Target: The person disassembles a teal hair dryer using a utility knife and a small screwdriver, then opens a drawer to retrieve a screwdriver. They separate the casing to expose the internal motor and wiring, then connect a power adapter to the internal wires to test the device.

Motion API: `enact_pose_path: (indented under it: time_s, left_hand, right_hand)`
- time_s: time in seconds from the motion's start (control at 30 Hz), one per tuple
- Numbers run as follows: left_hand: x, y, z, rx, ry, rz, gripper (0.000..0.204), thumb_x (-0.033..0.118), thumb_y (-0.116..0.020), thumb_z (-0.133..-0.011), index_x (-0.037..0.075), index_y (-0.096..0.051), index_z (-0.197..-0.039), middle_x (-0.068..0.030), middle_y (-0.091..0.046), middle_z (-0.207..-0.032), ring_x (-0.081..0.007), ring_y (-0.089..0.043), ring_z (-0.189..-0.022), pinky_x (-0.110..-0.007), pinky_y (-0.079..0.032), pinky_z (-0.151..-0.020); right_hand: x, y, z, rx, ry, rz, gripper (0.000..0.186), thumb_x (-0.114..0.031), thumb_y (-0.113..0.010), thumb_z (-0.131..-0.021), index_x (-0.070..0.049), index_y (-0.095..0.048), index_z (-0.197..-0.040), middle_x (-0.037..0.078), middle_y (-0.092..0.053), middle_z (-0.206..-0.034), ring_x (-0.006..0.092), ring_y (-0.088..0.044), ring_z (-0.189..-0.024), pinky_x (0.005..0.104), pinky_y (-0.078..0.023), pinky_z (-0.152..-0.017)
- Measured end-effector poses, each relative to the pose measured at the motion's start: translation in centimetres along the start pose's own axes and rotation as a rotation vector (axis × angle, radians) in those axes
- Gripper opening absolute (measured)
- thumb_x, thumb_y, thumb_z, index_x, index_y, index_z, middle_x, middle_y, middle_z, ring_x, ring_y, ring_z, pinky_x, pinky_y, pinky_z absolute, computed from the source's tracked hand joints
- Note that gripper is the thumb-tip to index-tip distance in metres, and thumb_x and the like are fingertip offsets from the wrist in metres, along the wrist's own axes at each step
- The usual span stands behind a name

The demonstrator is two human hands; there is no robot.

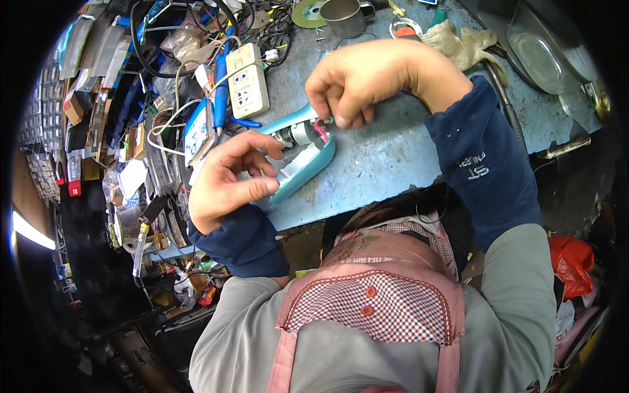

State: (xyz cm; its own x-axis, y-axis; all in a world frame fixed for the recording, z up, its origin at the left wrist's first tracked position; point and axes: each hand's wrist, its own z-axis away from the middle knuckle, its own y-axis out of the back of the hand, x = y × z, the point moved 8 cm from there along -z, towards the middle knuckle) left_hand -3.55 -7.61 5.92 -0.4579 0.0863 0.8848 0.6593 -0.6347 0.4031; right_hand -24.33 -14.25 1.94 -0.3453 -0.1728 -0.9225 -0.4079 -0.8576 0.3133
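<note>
A teal handheld device with its casing (306, 171) split lengthwise lies near the front of the bench. Between the two shell halves show a silvery, motor-like cylinder (303, 133) and pink wires (322, 131). My left hand (237, 175) curls round the device's left end, thumb against the edge of the nearer shell. Over the other end bends my right hand (359, 84), its thumb and fingers drawn together beside the pink wires. Whatever is in that pinch is too small to make out.
A white power strip (249, 82) and a blue-handled tool (221, 92) lie beyond my left hand. Tools and cables crowd the left. At the back are a metal mug (342, 16), a grinding disc (306, 13) and a work glove (458, 44). A metal tray (540, 59) stands far right.
</note>
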Motion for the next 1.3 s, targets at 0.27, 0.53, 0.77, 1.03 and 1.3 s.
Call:
enact_pose_path:
  time_s: [0.27,0.53,0.77,1.03,1.3]
  left_hand:
    - [-2.2,-4.1,2.2,0.306,-0.092,-0.520,0.057,0.004,-0.092,-0.078,0.001,-0.072,-0.132,-0.0162,-0.074,-0.130,-0.0299,-0.073,-0.117,-0.039,-0.057,-0.101]
    - [-7.2,-1.7,3.3,0.392,-0.046,0.403,0.059,0.004,-0.093,-0.083,-0.003,-0.069,-0.137,-0.0081,-0.076,-0.127,-0.0165,-0.069,-0.116,-0.031,-0.051,-0.107]
    - [-8.0,-1.3,2.8,0.368,-0.042,0.493,0.063,0.006,-0.094,-0.083,-0.004,-0.067,-0.139,-0.0112,-0.077,-0.128,-0.0199,-0.073,-0.117,-0.034,-0.053,-0.110]
    - [-7.9,-1.3,2.7,0.379,-0.031,0.507,0.063,0.005,-0.094,-0.082,-0.004,-0.067,-0.139,-0.0116,-0.078,-0.128,-0.0206,-0.074,-0.116,-0.034,-0.053,-0.110]
    - [-6.4,-2.2,3.2,0.363,-0.017,0.259,0.057,0.007,-0.094,-0.083,-0.001,-0.072,-0.134,-0.0054,-0.076,-0.124,-0.0156,-0.069,-0.115,-0.032,-0.052,-0.105]
  right_hand:
    - [0.6,6.7,0.9,0.608,0.134,0.184,0.022,-0.014,-0.083,-0.087,-0.004,-0.080,-0.107,0.008,-0.076,-0.090,0.0164,-0.073,-0.071,0.0325,-0.057,-0.060]
    - [0.5,6.2,0.1,0.626,0.134,0.360,0.022,-0.015,-0.081,-0.087,-0.002,-0.077,-0.105,0.007,-0.070,-0.082,0.0173,-0.067,-0.072,0.0352,-0.055,-0.065]
    - [0.2,6.4,0.6,0.610,0.163,0.344,0.024,-0.015,-0.080,-0.087,-0.001,-0.077,-0.106,0.007,-0.070,-0.083,0.0161,-0.068,-0.072,0.0346,-0.055,-0.063]
    - [-0.6,6.1,1.2,0.629,0.159,0.375,0.023,-0.016,-0.082,-0.088,-0.002,-0.078,-0.106,0.007,-0.070,-0.084,0.0169,-0.068,-0.072,0.0339,-0.055,-0.062]
    - [-0.6,6.3,1.0,0.596,0.155,0.370,0.026,-0.016,-0.083,-0.087,-0.001,-0.078,-0.108,0.009,-0.072,-0.086,0.0188,-0.069,-0.076,0.0363,-0.057,-0.067]
